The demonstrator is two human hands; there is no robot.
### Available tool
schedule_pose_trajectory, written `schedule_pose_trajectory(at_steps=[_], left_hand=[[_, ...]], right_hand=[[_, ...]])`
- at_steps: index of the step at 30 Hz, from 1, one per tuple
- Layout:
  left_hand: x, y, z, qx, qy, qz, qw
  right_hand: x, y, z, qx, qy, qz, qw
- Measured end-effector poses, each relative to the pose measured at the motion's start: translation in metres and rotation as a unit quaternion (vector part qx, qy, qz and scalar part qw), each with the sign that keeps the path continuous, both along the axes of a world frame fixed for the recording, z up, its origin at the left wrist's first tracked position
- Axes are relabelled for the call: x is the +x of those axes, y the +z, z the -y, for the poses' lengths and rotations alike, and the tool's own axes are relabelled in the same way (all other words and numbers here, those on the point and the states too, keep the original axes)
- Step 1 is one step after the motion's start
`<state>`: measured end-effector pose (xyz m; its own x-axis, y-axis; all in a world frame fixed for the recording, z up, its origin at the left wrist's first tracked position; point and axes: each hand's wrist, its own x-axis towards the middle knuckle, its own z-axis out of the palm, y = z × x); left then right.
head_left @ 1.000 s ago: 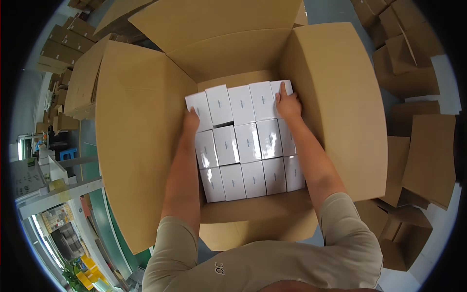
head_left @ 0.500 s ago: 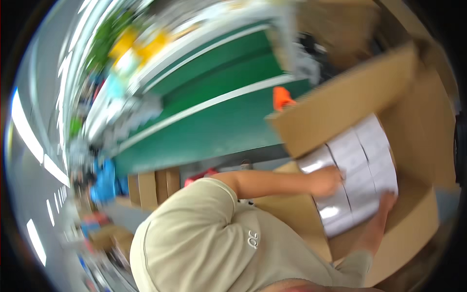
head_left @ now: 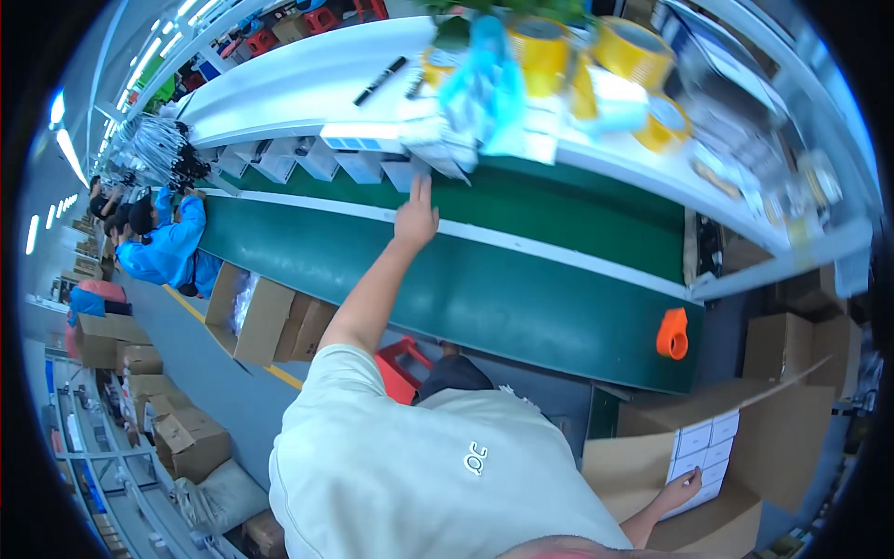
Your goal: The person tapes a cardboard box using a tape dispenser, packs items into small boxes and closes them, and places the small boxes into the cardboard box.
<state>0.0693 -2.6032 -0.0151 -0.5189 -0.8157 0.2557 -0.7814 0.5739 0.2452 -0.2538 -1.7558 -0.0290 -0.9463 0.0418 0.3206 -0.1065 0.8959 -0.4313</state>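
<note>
My left hand (head_left: 418,214) reaches across the green conveyor with its fingers stretched out. Its fingertips are at the lower end of a white box (head_left: 403,173), one of a row of upright white boxes (head_left: 317,160) under the shelf edge; whether they touch it is unclear. Low on the right, my right hand (head_left: 680,490) rests against small white boxes (head_left: 705,451) stacked in rows inside an open cardboard carton (head_left: 633,466). Its fingers are loosely bent, with nothing visible in them.
An orange tape dispenser (head_left: 671,334) stands on the conveyor's (head_left: 521,303) right end. The white shelf (head_left: 279,84) above holds yellow tape rolls (head_left: 633,51), a black marker (head_left: 380,80) and a blue plastic bag (head_left: 484,84). A person in blue (head_left: 168,247) sits far left, beyond another open carton (head_left: 237,312).
My left hand has left the white boxes in the carton and swung left to the row on the conveyor. My right hand stays at the carton. The view has turned leftward.
</note>
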Motion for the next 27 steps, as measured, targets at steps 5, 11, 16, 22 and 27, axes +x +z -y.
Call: schedule_pose_trajectory(at_steps=[5,11,16,22,27], left_hand=[[0.027,-0.030,0.165,0.058,0.053,0.016,0.997],[0.063,-0.067,0.197,-0.023,-0.030,-0.013,0.999],[0.086,0.002,0.086,0.132,-0.234,-0.018,0.963],[0.156,0.021,0.007,0.204,-0.309,0.015,0.929],[0.149,0.054,-0.044,0.049,-0.212,-0.057,0.974]], right_hand=[[0.084,0.080,0.243,-0.042,0.237,0.095,0.966],[0.143,0.096,0.470,0.047,0.536,0.252,0.804],[0.162,0.074,0.556,0.043,0.637,0.220,0.737],[0.170,0.049,0.663,-0.027,0.684,0.166,0.710],[0.180,0.035,0.715,-0.008,0.783,0.042,0.621]])
